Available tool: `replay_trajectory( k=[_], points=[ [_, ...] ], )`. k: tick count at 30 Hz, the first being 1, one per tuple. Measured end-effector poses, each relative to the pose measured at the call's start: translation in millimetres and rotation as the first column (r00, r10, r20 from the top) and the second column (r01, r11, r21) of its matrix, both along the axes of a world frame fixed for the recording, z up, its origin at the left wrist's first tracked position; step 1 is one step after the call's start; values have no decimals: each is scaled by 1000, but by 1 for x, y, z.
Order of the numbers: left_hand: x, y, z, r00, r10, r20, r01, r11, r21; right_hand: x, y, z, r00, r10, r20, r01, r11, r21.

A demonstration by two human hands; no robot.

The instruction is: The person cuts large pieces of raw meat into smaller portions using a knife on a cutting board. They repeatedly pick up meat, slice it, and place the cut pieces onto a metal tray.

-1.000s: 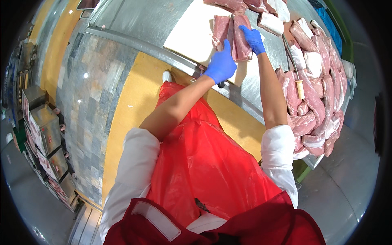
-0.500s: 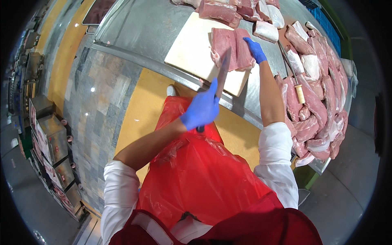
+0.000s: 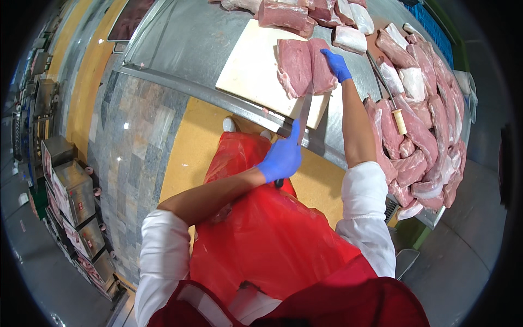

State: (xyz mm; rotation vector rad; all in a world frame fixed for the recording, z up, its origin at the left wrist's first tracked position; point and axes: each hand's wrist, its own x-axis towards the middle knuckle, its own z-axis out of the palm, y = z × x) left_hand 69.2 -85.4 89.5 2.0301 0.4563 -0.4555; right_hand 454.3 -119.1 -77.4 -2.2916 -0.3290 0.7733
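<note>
Our left hand [image 3: 282, 159] has its grip wrapped tight round the knife [image 3: 301, 117], blade aimed at the pork slab [image 3: 306, 66] on the cutting board [image 3: 251, 71]; right hand [image 3: 336, 64] lies flat on the slab, probably steadying it on the bench [image 3: 196, 49].

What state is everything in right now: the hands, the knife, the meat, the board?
Left hand: gloved blue, closed around the knife handle.
Knife: held, blade pointing toward the meat.
Right hand: gloved, resting flat on the meat.
Meat slab: raw, lying on the board.
Cutting board: flat on the metal counter.
Meat pile: raw, heaped at right.
</note>
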Motion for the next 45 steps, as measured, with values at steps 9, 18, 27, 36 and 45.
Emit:
replay_trajectory(
  k=[9, 18, 27, 36, 45],
  points=[
    [-41, 38, 41, 1000, 0, 29, 4, 994, -109, 39, 2, -13, 989, 118, 90, -112, 991, -73],
    [-43, 105, 74, 901, 424, -90, -416, 786, -457, -9, -8, 29, 977, 142, -162, -138, 990, 37],
    [-134, 159, 64, 652, 746, -135, -726, 564, -393, -62, -43, 79, 715, 56, -697, 373, 812, 449],
    [-199, 203, 22, 331, 929, -163, -866, 231, -442, -117, -9, 109, 362, 494, -791, 684, 435, 585],
    [-208, 282, 9, 333, 934, -129, -806, 211, -553, -158, 225, 157, 528, 605, -596, 639, 178, 748]
  ],
)
